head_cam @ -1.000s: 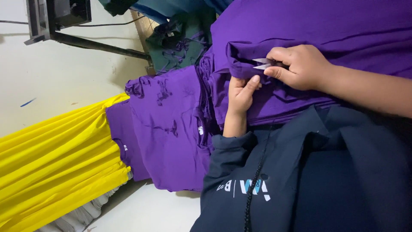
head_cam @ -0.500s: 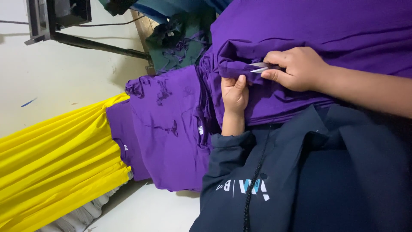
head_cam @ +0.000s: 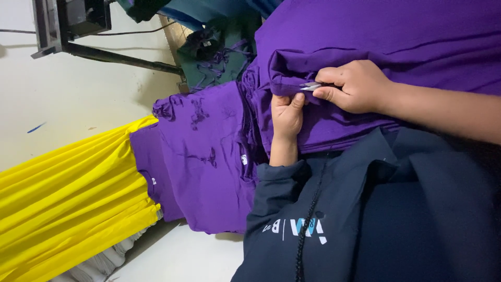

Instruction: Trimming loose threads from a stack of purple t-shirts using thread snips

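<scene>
Purple garment (head_cam: 396, 31) pinched (both hands).

A: List labels relative to the stacked purple shirts (head_cam: 209, 156).

B: Two small white neck labels: one (head_cam: 243, 159) on the upper shirt's collar near the dark sleeve, one (head_cam: 154, 180) at the stack's lower-left edge beside the yellow fabric. Both roughly rectangular.

A: Packages, signs, screens?

B: None confirmed. A dark device above-left of the stack may be a screen; indeterminate.
</scene>
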